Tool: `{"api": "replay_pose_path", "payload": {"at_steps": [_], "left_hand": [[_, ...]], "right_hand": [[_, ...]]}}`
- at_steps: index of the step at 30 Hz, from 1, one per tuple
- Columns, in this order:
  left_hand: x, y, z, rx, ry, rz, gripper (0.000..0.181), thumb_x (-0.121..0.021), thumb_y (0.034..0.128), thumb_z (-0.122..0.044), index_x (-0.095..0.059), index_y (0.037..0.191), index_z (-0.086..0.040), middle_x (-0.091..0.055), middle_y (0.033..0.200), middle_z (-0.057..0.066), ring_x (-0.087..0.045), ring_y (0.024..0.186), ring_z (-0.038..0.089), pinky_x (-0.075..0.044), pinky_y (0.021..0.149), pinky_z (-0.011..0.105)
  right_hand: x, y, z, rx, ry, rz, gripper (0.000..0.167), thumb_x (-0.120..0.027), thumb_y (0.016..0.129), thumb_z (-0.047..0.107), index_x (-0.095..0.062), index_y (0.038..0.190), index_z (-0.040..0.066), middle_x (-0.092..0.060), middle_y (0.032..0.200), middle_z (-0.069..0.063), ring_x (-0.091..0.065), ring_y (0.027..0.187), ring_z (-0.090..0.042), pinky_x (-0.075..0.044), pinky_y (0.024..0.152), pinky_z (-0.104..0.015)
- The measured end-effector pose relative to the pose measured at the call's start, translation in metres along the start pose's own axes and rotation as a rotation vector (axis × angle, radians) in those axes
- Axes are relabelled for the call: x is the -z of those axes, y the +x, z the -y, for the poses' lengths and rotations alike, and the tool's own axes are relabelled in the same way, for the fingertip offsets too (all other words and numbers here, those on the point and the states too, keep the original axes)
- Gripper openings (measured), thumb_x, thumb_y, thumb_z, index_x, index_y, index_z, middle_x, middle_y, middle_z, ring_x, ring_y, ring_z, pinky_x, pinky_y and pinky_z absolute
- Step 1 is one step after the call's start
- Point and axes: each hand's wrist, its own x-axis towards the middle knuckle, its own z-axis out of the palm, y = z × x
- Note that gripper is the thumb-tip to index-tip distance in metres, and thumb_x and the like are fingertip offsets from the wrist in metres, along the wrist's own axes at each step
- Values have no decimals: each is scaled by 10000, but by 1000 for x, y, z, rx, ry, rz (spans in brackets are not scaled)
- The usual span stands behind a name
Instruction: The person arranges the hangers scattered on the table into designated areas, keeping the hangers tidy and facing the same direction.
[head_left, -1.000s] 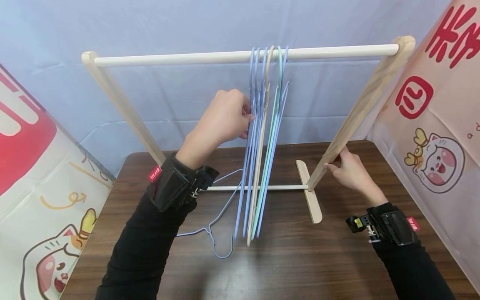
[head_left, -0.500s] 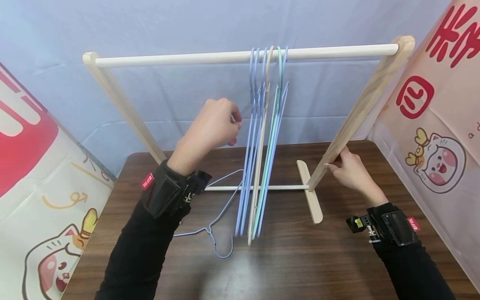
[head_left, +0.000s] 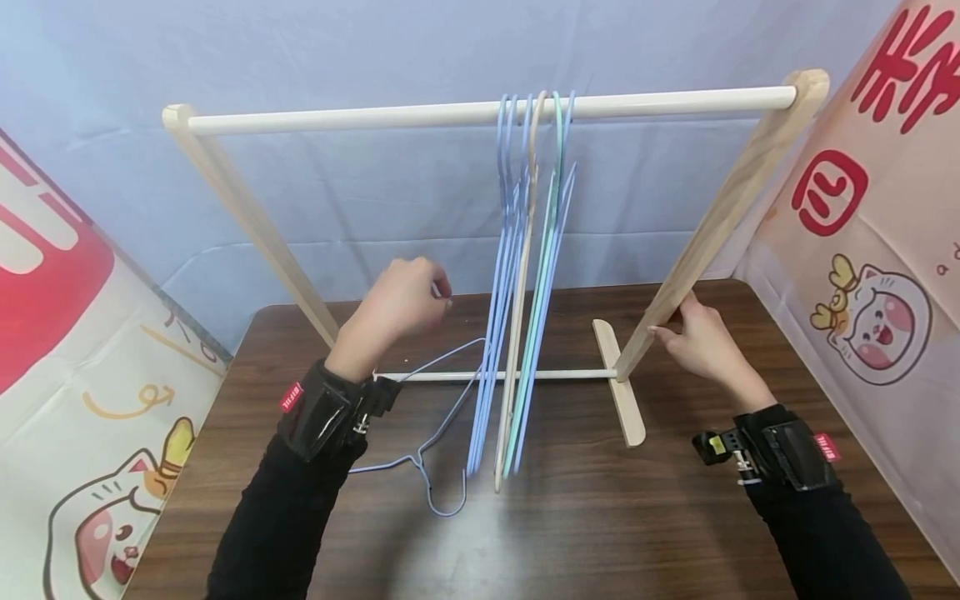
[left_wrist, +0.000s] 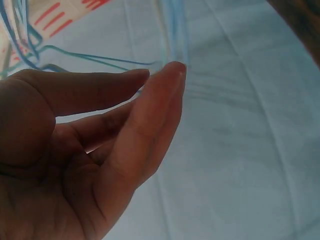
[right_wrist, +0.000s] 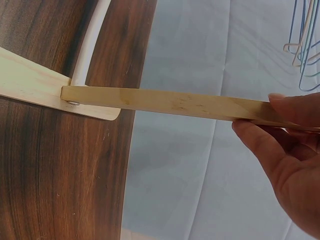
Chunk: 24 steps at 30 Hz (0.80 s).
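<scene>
Several thin hangers (head_left: 492,317), blue, beige and mint green, hang bunched on the white top rail (head_left: 337,118) of a wooden rack. To their left my left hand (head_left: 401,300) is in the air, apart from them. In the left wrist view its fingers (left_wrist: 135,135) are loosely bent with nothing held. My right hand (head_left: 697,337) grips the lower part of the rack's right post (head_left: 720,212) between thumb and fingers, as the right wrist view also shows. A loose blue hanger (head_left: 442,425) lies on the table below my left hand, its hook toward me.
The rack's lower bar (head_left: 573,374) runs just above the brown table (head_left: 570,533) to a wooden foot (head_left: 628,417) on the right. A pale blue cloth (head_left: 360,50) hangs behind. Printed cloths stand at left (head_left: 105,400) and right (head_left: 862,333).
My left hand has let go of the leftmost hanging hanger and moved left and down toward the table. The hanging hangers have barely shifted. My right hand stays on the post.
</scene>
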Motion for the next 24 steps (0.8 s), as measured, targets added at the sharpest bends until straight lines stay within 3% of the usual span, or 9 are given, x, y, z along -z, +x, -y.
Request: {"api": "replay_pose_path", "payload": {"at_steps": [6,12,14,21,24], "left_hand": [[-21,-3,26,34,4,57,178,-597,805,-102,-659,952,-21,-658,925,101,-609,831,265,-465,763,391],[-47,-10,50,72,3,71,197,-602,787,-98,-651,960,-17,-655,872,83,-602,858,286,-467,756,417],[-57,-12,57,82,6,78,200,-596,784,-83,-650,963,-13,-659,854,77,-601,872,288,-435,823,423],[-97,-20,80,132,12,125,201,-601,733,-44,-649,925,-7,-647,854,118,-588,734,257,-477,670,385],[-115,-27,91,141,25,129,157,-561,748,-49,-657,869,-20,-648,838,119,-597,752,279,-478,678,393]], "right_hand": [[0,0,0,-4,3,0,467,-563,869,10,-306,1238,-114,-519,965,-310,-551,880,-461,-447,621,-443],[1,-1,0,-19,15,12,464,-551,882,30,-300,1248,-106,-514,980,-307,-546,903,-461,-443,634,-443],[1,-1,0,-19,16,11,461,-551,882,28,-301,1245,-105,-513,980,-307,-547,901,-461,-443,633,-443],[0,-1,0,-11,31,3,467,-554,874,11,-297,1247,-103,-506,977,-310,-550,906,-478,-455,631,-434],[1,0,1,-11,32,3,458,-554,874,8,-302,1240,-101,-508,966,-304,-554,899,-477,-454,626,-428]]}}
